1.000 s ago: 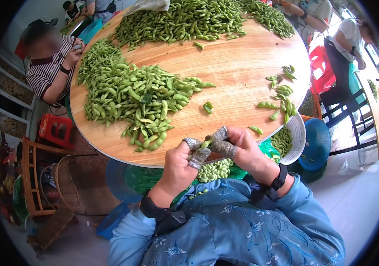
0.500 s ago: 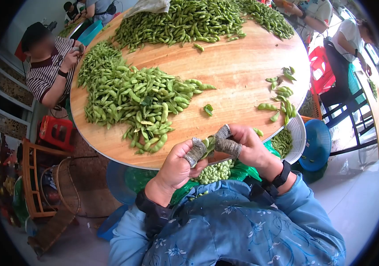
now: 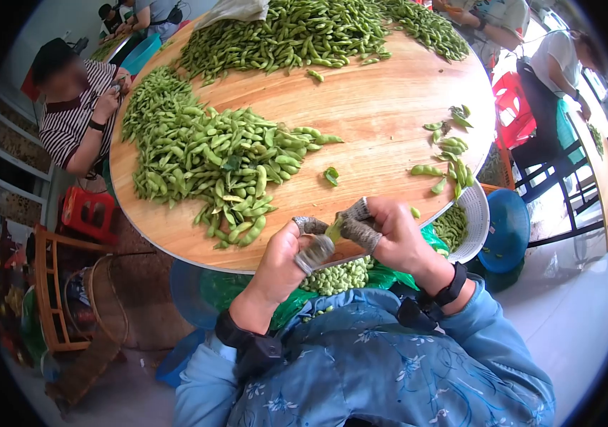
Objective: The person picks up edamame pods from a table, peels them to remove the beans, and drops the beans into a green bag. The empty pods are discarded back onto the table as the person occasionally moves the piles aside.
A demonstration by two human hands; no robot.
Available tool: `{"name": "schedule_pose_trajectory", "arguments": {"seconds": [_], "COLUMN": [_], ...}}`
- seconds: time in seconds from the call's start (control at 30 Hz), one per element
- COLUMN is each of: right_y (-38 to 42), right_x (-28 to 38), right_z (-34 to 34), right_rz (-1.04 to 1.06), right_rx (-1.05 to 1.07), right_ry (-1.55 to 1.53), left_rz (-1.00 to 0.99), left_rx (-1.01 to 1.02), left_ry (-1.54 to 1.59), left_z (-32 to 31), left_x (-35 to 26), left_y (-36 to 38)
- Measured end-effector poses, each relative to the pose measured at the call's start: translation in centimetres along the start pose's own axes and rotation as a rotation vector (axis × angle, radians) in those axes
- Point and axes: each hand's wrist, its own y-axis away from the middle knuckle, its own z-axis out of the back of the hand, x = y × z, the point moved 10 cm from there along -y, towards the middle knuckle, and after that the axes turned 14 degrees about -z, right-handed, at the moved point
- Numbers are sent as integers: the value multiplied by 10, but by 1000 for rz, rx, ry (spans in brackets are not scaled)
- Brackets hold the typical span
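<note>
Close together at the table's front edge, my left hand and my right hand are both closed on one soybean pod, partly hidden by the fingers. Grey cloth covers wrap the thumb and a finger of each hand. Below them, shelled green beans lie in a container lined with a green plastic bag. To the left, a heap of soybean pods spreads over the round wooden table. A torn pod piece rests just beyond my hands.
A bigger pod pile covers the table's far side. Several loose pods lie at the right edge, above a white colander of pods. Beside it is a blue basin. A person in a striped shirt sits at the left.
My left hand has turned, its thumb now pressing across toward the right hand, and the pod between them is tilted more upright. The piles look the same.
</note>
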Motion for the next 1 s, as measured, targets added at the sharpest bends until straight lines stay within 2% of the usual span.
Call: {"name": "schedule_pose_trajectory", "arguments": {"seconds": [0.07, 0.1, 0.23, 0.33, 0.4, 0.47, 0.5, 0.53, 0.57, 0.6, 0.63, 0.67, 0.73, 0.77, 0.8, 0.9, 0.93, 1.0], "right_y": [4, 5, 2, 5, 5, 8, 13, 18, 22, 37, 50, 57, 51, 42, 26, 7, 4, -17], "right_x": [9, 14, 4, 0, -2, 0, 7, 15, 11, 25, 37, 38, 60, 61, 53, 44, 43, 28], "right_z": [-14, -14, -8, -4, 4, 27, 48, 71, 102, 127, 143, 153, 122, 97, 70, -30, -47, -49], "right_rz": [54, 93, 83, 1, 20, 85, 153, 128, 187, 181, 240, 148, 284, 318, 332, 576, 658, 607], "right_rx": [97, 90, 72, 33, -24, -117, -187, -255, -387, -619, -795, -864, -746, -675, -514, -80, -40, -3], "right_ry": [-26, 23, -59, -70, -59, -149, -77, 102, 151, 320, 613, 797, 861, 969, 1041, 1277, 1270, 1365], "left_rz": [-183, -151, -174, -132, -20, -76, -120, -127, -352, -581, -506, -513, -519, -587, -592, -595, -606, -505], "left_rx": [15, 72, 84, 96, 0, 18, 26, 34, 112, 192, 224, 234, 175, 129, 152, 47, 66, -33], "left_ry": [-263, -232, -260, -295, -256, -360, -461, -464, -687, -904, -869, -863, -737, -746, -739, -888, -883, -778], "left_z": [-9, -13, -17, -21, -13, -9, -6, -3, -11, -23, -20, -23, -24, -22, -23, -7, -6, 12], "left_x": [-10, -8, -10, -12, -2, -4, -6, -5, -23, -38, -30, -30, -34, -36, -33, -32, -30, -22], "left_y": [-6, -6, -7, -8, -7, -6, -5, -4, -3, 4, 3, 4, 5, 5, 5, 7, 8, 7]}}
